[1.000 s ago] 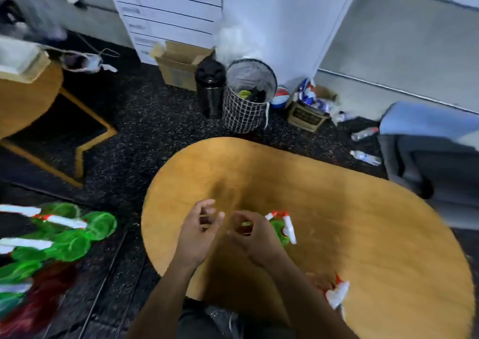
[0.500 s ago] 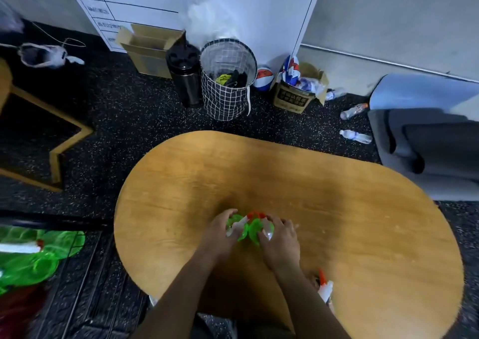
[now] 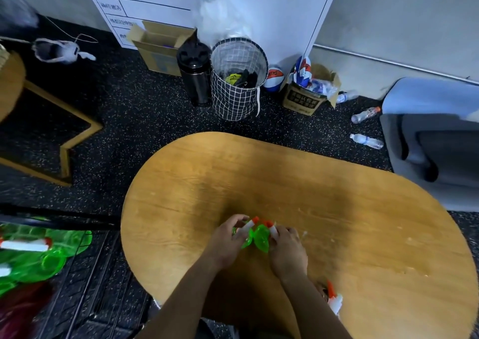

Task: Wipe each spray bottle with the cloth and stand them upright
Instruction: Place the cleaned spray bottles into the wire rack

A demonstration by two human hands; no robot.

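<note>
Two translucent green plastic spray bottles with white-and-orange trigger heads stand touching near the front of the oval wooden counter (image 3: 337,209); the left hand (image 3: 228,242) curls round the left bottle (image 3: 246,237); the right hand (image 3: 287,250) grips the right bottle (image 3: 261,238); a third white-and-orange sprayer (image 3: 334,299) shows at the counter's near edge, beside the right forearm; several more green bottles (image 3: 33,255) lie left of the counter, blurred.

Two green spray bottles (image 3: 255,237) are standing together on the surface (image 3: 337,222), their lower bodies hiding behind the left hand (image 3: 228,242) and right hand (image 3: 287,250). A third bottle (image 3: 334,299) is peeking out from behind the right forearm. More green bottles (image 3: 39,253) are blurring at the left edge, cut off.
</note>
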